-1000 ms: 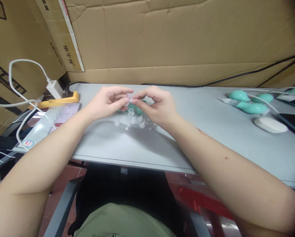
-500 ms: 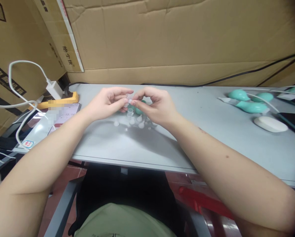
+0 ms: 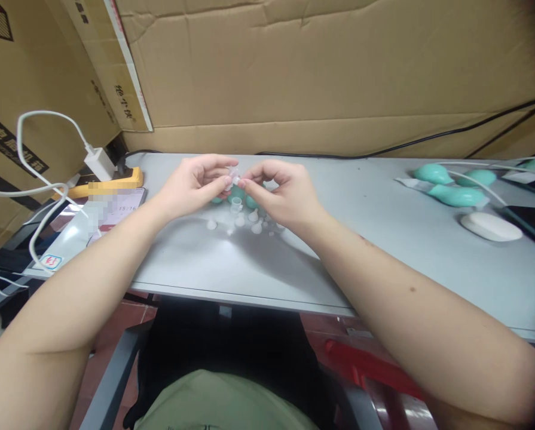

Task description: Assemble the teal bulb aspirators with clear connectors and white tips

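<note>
Over the grey table my left hand (image 3: 198, 186) is closed, thumb and fingers pinching a small clear plastic piece (image 3: 234, 172). My right hand (image 3: 285, 192) meets it from the other side, thumb and forefinger closed at a tiny whitish part (image 3: 236, 180) against the clear piece. Whether that part is separate from the clear piece I cannot tell. Just below the fingertips stands a clear cup-shaped piece (image 3: 236, 206). Several small whitish, round-based parts (image 3: 240, 220) lie scattered around it. Green bulbs (image 3: 251, 200) sit behind, partly hidden by my hands.
More green bulbs (image 3: 458, 194) and a white rounded object (image 3: 491, 226) lie at the right. A phone (image 3: 126, 206), a yellow-edged power strip (image 3: 135, 178) and a white charger (image 3: 100, 163) with a looping cable are at the left. Cardboard (image 3: 339, 71) walls the back.
My hands shift slightly, the fingertips still together at the clear piece. More of the green bulbs and the standing clear cup shows beneath them.
</note>
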A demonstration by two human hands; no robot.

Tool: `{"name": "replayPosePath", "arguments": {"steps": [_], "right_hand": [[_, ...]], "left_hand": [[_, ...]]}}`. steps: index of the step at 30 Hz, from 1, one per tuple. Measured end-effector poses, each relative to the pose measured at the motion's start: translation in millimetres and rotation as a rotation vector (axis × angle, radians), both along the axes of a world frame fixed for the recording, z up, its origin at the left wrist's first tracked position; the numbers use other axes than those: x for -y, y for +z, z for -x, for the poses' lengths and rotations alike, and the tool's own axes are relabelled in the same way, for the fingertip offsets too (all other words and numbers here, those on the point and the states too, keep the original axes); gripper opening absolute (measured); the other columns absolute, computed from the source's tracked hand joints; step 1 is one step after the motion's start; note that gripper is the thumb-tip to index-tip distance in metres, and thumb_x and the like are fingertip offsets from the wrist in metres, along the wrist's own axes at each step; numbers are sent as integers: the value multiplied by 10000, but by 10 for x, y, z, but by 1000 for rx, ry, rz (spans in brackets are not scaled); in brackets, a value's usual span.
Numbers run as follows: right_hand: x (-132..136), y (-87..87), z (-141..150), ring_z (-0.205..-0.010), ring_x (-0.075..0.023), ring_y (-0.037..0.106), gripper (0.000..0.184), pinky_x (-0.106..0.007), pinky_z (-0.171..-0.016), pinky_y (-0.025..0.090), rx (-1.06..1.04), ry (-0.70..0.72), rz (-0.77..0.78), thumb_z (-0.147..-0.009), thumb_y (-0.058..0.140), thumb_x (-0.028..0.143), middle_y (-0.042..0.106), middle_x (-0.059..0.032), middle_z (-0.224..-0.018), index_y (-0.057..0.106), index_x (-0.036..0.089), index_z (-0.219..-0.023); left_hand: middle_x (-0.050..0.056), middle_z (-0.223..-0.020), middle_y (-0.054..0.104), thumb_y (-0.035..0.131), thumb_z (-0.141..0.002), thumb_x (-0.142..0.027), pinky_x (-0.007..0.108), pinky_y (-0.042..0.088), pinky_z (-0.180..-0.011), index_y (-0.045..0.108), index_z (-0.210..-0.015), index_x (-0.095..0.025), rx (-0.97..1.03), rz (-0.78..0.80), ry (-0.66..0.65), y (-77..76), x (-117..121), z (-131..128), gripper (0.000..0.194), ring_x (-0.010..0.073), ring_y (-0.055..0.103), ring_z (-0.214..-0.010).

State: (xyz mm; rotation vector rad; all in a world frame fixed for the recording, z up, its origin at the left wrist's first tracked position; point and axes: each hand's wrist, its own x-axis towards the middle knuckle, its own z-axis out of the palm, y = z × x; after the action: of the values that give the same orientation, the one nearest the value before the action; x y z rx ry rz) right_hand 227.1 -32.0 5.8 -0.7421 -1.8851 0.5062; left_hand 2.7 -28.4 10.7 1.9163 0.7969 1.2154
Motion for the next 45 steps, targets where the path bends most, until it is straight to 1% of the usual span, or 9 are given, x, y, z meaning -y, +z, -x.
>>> {"name": "replayPosePath", "arguments": {"steps": [7, 12, 21, 28, 32, 35, 37, 41, 45], "right_hand": [[45, -7, 19, -755, -183, 711, 137, -326, -681, 546, -14, -32, -18, -955, 725, 265, 791, -31, -822, 749, 203, -836], [41, -24, 12, -804, -189, 714, 139, -346, -755, 573, -22, -19, -105, -972, 716, 277, 788, -28, -841, 740, 215, -850], [-47, -7, -26, -772, -187, 685, 337, -350, -719, 561, -37, 91, 34, -956, 810, 523, 782, -48, -851, 747, 204, -867], [-32, -22, -11, -754, -179, 653, 389, -359, -742, 582, -28, 98, -19, -986, 772, 588, 748, -40, -850, 710, 218, -882], [-29, -11, -18, -767, -177, 634, 410, -353, -754, 580, -23, 77, -40, -970, 786, 637, 705, -30, -877, 687, 239, -969], [-47, 1, -59, -827, -185, 646, 389, -360, -815, 587, 15, 96, -87, -974, 802, 586, 672, -23, -922, 715, 256, -1160], [-60, 3, -91, -885, -192, 664, 336, -367, -861, 589, 75, 131, -125, -1004, 779, 506, 675, -37, -975, 747, 254, -1223], [-78, -17, -122, -904, -196, 682, 205, -370, -863, 583, 146, 153, -132, -1020, 740, 373, 704, -54, -1011, 797, 249, -1173], [-92, -32, -121, -870, -200, 684, 141, -373, -833, 573, 135, 126, -163, -996, 741, 318, 731, -49, -971, 788, 236, -1101]], "left_hand": [[96, -1074, 832, 900, -896, -368, 320, 720, -825, 780, -1231, -151, 15, -23, 9, -1, -2, -20, 417, 189, 836, -860], [95, -1065, 833, 911, -894, -455, 335, 725, -842, 771, -1239, -152, 33, 14, -10, 0, -9, -20, 479, 203, 840, -885], [94, -980, 843, 940, -844, -566, 343, 718, -858, 775, -1224, -152, 45, 103, -42, 36, 54, -26, 586, 211, 836, -875], [100, -1036, 851, 934, -846, -577, 351, 717, -856, 769, -1268, -156, 28, 168, -43, 60, 77, -30, 619, 206, 828, -860], [90, -1001, 842, 880, -910, -552, 346, 706, -823, 773, -1317, -162, 31, 201, -59, 82, 74, -31, 574, 188, 797, -803], [57, -921, 814, 864, -934, -495, 335, 686, -773, 753, -1380, -194, 53, 272, -112, 66, 41, -21, 549, 172, 766, -747], [25, -844, 782, 889, -909, -463, 333, 676, -733, 720, -1419, -224, 95, 337, -149, 34, 9, -12, 588, 166, 747, -706], [-2, -795, 748, 907, -883, -371, 328, 660, -686, 676, -1453, -258, 156, 458, -146, -4, -21, -14, 625, 160, 731, -676], [47, -892, 797, 906, -873, -324, 307, 666, -699, 764, -1301, -202, 178, 495, -121, 56, 19, -40, 468, 157, 753, -732]]}}
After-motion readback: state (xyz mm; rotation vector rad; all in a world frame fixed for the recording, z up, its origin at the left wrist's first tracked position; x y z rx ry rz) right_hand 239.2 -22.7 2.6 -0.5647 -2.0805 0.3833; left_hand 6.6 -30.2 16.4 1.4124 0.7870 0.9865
